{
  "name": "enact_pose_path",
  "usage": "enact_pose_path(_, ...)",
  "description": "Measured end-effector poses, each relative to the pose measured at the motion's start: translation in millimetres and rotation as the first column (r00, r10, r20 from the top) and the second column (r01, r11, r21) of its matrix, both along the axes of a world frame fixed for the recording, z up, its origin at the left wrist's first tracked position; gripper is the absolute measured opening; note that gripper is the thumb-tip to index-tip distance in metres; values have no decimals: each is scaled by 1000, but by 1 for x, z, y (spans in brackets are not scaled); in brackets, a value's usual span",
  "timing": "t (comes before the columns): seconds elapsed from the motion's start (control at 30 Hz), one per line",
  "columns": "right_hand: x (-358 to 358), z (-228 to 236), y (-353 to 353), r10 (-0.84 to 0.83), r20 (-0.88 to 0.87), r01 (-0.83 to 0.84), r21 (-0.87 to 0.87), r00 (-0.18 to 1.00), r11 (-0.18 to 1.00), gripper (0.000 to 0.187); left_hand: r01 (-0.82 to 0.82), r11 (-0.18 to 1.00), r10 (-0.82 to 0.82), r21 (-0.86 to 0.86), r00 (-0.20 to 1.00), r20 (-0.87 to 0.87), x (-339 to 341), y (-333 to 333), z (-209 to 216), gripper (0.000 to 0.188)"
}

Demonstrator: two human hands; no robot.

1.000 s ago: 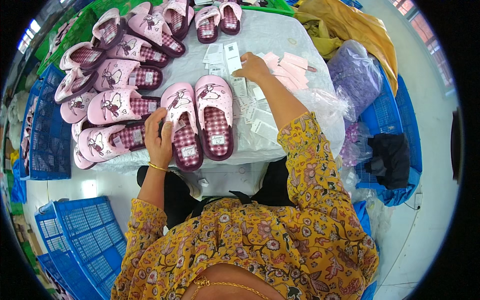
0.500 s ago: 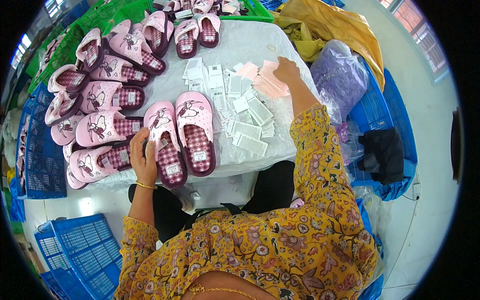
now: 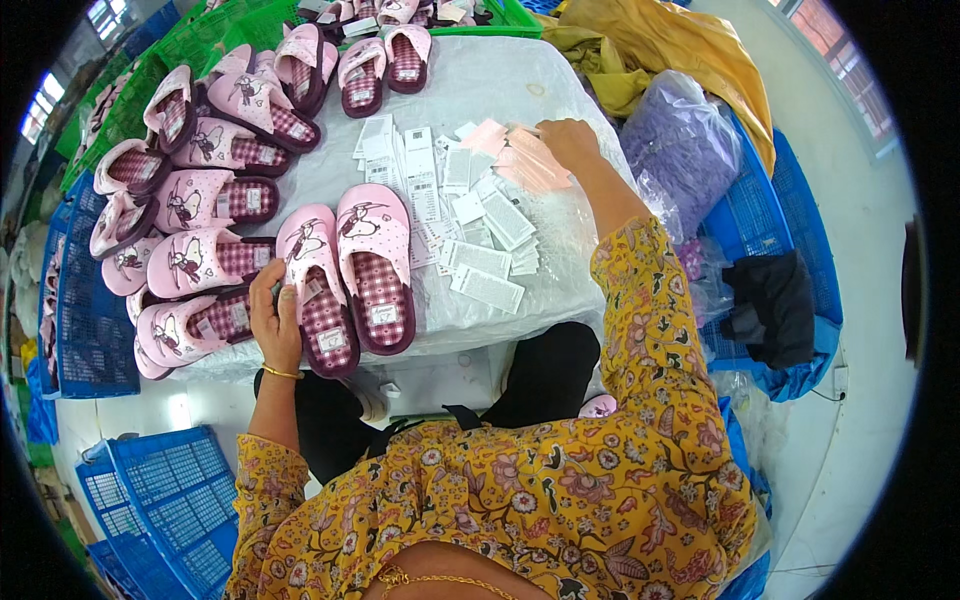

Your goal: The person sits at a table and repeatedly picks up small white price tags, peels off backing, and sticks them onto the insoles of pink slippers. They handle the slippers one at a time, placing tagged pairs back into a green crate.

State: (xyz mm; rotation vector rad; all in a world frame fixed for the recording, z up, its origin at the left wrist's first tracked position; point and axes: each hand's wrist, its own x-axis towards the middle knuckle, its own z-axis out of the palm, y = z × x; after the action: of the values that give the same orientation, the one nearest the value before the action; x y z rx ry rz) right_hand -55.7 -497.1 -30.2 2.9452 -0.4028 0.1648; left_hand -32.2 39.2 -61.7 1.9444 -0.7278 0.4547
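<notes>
Closest: left hand (image 3: 275, 325) at the outer side of a pink slipper pair (image 3: 372, 235), on the near edge of the sheet-covered desk (image 3: 470, 90). Heels near, toes far, long axis running front to back, toes angled slightly left. Left hand half open, fingers loosely curled, thumb apart; on or just beside the pair's left rim, contact unclear, no grip on anything visible. Heaped slippers (image 3: 190, 260) just left of that hand. Right of the pair: loose white tags (image 3: 508, 220), overlapping, between pair and pink cards (image 3: 527, 165). Farther out: right hand (image 3: 572, 145) at the cards' right edge, cards just left of and under the fingertips, fanned out. Right hand nearer to cards, left hand nearer to pair. Right fingers bent downward; closed on a card or only touching, cannot tell. Beyond, to the right: purple bag (image 3: 680, 145). Far end: green crate (image 3: 515, 28), more slippers inside.
</notes>
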Motion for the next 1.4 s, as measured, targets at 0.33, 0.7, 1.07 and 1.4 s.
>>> enact_pose_path(0.33,-23,33,33,145,272,-123,-97,951,988,21,10,1000,-10,29,1000,-6,-1,2,4,28)
enact_pose_path(0.7,-53,5,52,333,254,-336,-31,908,941,16,13,994,-21,105,997,71,-10,19,22,25)
enact_pose_path(1.07,-90,45,101,436,551,-455,-111,712,884,25,112,992,-123,60,966,227,-52,-70,99,25)
enact_pose_path(1.4,-106,67,135,597,650,-602,-258,471,756,27,431,872,-392,-233,328,-860,-20,-187,101,29)
